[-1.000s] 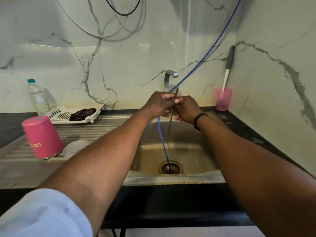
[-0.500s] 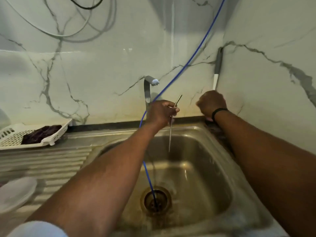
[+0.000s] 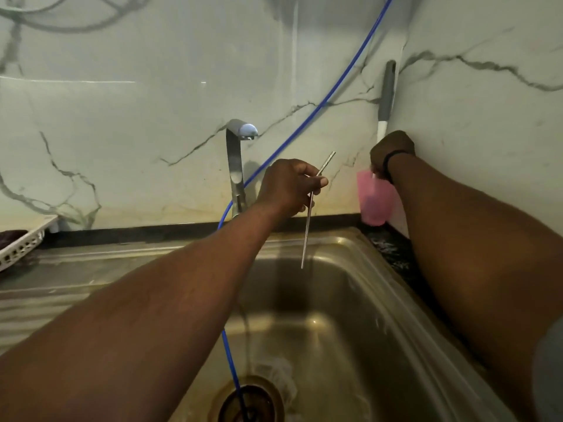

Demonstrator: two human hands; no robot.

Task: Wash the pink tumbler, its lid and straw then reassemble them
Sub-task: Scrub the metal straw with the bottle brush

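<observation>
left hand (image 3: 289,185) pinches the metal straw (image 3: 308,226) over the sink (image 3: 380,300); right hand (image 3: 391,150) grips a brush (image 3: 386,95), fingers hidden, bristles lost in the pink cup (image 3: 373,202).

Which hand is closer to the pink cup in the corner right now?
The right hand. It is at the pink cup, on the brush handle standing in it. The left hand is apart from the cup, to its left over the sink, pinching the metal straw.

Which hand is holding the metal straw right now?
The left hand pinches the metal straw over the sink; the right hand reaches at the pink cup.
</observation>
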